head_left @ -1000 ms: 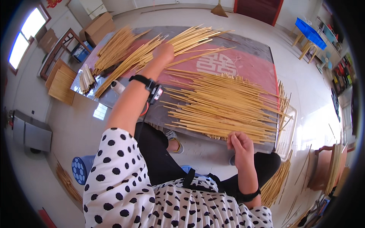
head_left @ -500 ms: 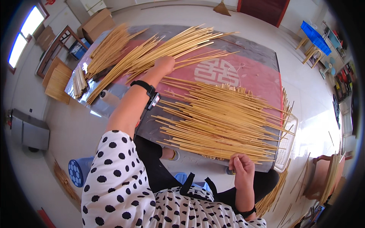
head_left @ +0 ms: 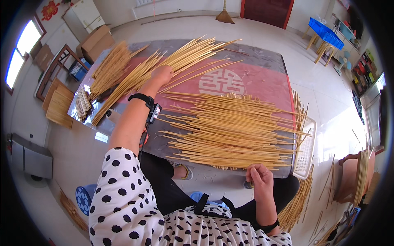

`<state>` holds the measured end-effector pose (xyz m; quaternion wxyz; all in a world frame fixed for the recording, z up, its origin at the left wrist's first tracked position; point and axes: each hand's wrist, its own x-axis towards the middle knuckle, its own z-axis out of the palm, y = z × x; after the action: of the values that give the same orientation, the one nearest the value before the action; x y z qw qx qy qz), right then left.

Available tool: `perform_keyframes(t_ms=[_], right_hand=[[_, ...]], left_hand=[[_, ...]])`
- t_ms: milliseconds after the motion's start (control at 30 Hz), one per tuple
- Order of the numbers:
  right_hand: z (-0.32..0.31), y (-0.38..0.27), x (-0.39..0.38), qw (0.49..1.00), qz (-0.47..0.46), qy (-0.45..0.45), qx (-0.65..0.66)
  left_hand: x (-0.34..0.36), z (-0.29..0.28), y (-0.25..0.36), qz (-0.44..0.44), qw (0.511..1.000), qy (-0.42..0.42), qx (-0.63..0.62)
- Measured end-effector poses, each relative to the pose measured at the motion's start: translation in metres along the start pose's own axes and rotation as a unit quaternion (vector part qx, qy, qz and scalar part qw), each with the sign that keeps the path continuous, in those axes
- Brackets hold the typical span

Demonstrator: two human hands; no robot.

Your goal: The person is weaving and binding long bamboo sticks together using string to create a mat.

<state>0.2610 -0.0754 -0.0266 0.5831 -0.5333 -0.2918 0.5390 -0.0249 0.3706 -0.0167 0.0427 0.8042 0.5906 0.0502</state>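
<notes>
My left hand (head_left: 163, 74) reaches across the table to a loose pile of golden straw stalks (head_left: 189, 54). Its fingers are curled down on thin stalks at the pile's near edge; the fingertips are hidden. A wide layer of similar stalks (head_left: 234, 129) lies crosswise in front of me, with short cut ends showing along its far and near sides. Just off the near table edge, my right hand (head_left: 261, 180) is raised with fingers curled and thumb against them. Whatever it may hold is too small to make out.
Bushy straw heads (head_left: 110, 67), a short pale bundle (head_left: 83, 103) and a thread cone (head_left: 112, 115) occupy the table's left. A white basket (head_left: 305, 151) stands at the right edge, near more stalks (head_left: 297, 203). A blue stool (head_left: 85, 199) is at lower left.
The view has shifted, so the table sits a little lower and further left. My left hand stays at the loose stalks, and my right hand keeps its curled pose.
</notes>
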Motion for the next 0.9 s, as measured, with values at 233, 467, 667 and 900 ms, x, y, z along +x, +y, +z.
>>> perform_keyframes(t_ms=[233,467,667,900], right_hand=[[-0.008,0.0,-0.011,0.999,0.011,0.038,-0.013],[-0.012,0.002,-0.007,0.999,-0.015,0.048,-0.006],[-0.008,0.002,-0.003,0.999,0.0,0.05,-0.001],[-0.011,-0.001,0.002,0.999,-0.008,0.048,0.004]], left_hand=[[0.006,0.008,-0.01,0.0,1.0,0.028,-0.009],[0.006,0.013,-0.013,0.008,0.999,0.044,-0.03],[-0.005,0.013,0.021,0.009,0.999,0.013,-0.028],[0.007,0.03,0.017,-0.004,0.998,-0.068,0.008]])
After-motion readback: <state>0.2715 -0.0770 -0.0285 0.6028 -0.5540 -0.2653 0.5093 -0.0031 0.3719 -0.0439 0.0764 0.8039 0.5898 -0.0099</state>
